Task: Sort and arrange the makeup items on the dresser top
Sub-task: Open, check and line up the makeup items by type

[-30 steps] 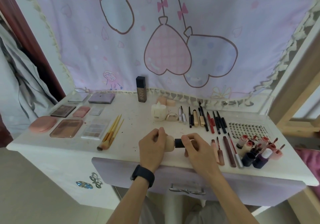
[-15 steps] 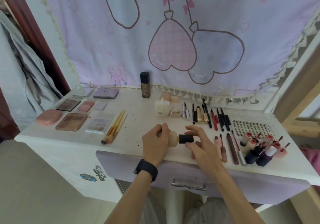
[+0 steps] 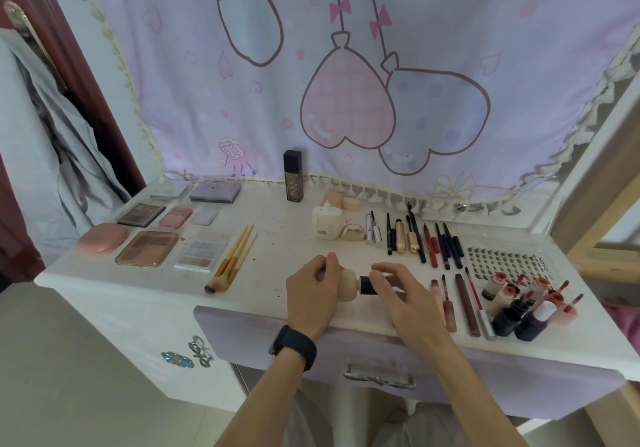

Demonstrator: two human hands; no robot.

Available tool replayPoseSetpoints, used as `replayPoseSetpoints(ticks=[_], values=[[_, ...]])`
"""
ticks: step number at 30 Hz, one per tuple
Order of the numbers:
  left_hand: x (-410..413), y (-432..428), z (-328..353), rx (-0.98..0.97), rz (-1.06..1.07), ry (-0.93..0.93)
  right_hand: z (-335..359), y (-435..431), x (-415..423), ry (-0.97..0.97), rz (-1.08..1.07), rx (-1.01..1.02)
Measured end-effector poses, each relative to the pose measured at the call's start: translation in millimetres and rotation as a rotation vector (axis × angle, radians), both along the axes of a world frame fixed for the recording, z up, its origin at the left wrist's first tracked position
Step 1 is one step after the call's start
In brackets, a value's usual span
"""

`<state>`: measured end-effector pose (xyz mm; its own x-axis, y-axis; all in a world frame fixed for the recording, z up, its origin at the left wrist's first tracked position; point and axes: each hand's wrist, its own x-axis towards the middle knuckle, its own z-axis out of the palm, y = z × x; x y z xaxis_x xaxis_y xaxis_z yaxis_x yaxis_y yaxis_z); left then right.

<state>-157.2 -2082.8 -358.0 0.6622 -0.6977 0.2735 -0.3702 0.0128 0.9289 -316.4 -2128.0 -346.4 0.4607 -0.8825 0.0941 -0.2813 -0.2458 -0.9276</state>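
A beige foundation bottle (image 3: 349, 284) with a black cap lies sideways near the front edge of the white dresser top (image 3: 277, 259). My left hand (image 3: 313, 294) grips its rounded body. My right hand (image 3: 398, 294) has its fingertips on the black cap. Palettes and compacts (image 3: 147, 247) lie in rows at the left, with yellow-handled brushes (image 3: 235, 259) beside them. Pencils and mascaras (image 3: 415, 239) lie in a row at the right, and lip glosses (image 3: 464, 303) nearer the front.
A tall dark bottle (image 3: 294, 180) stands at the back by the pink curtain. A cream jar (image 3: 327, 223), small bottles (image 3: 519, 311) and a lash tray (image 3: 505, 262) crowd the right. A wooden frame rises at the far right.
Both hands stay on the beige bottle at the front edge. The right hand's fingers have shifted around the black cap. The camera has tilted slightly.
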Motion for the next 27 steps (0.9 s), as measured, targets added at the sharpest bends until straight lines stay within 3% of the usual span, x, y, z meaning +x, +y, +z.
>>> replayPoseSetpoints(ticks=[9,20,27], values=[[3,2,3,0.031,-0.027,0.049,9,6,-3,0.118,0.072,-0.160],[14,10,29,0.147,-0.133,0.349,65,-9,-22,0.564,0.219,-0.699],[25,22,54,0.114,-0.211,0.304,93,-12,-17,0.653,0.275,-0.835]])
